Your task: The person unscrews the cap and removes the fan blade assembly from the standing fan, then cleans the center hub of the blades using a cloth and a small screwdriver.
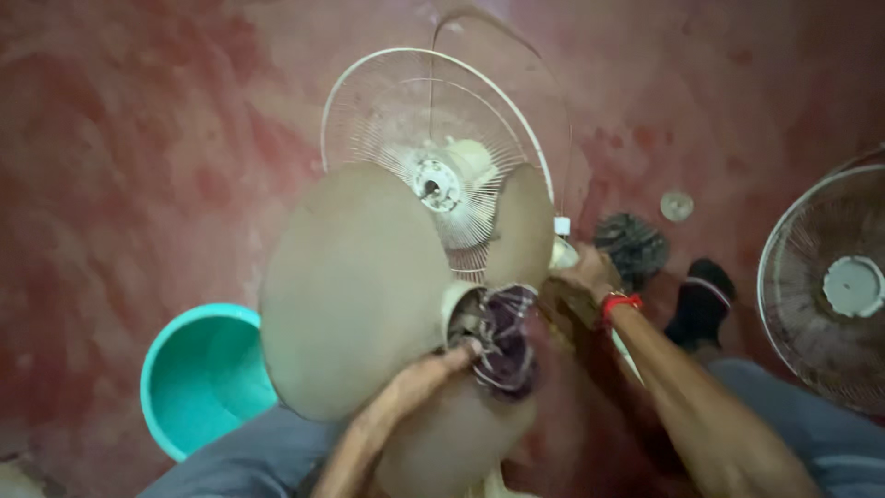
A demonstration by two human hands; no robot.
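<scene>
Two hands: left hand [433, 369] wipes fan blade [355, 286] with cloth [507, 341]; right hand [585, 272] probably steadying.

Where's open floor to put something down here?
Open: the red floor left of the fan guard, above the teal basin, and the top-right corner. Crowded: around the fan blade, both hands, second guard and small disc.

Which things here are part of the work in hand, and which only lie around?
In hand: dusty beige plastic fan blade; dark checked cloth; left hand; right hand.
Lying about: turquoise plastic basin; white wire fan guard; second wire fan guard; small round cap.
</scene>
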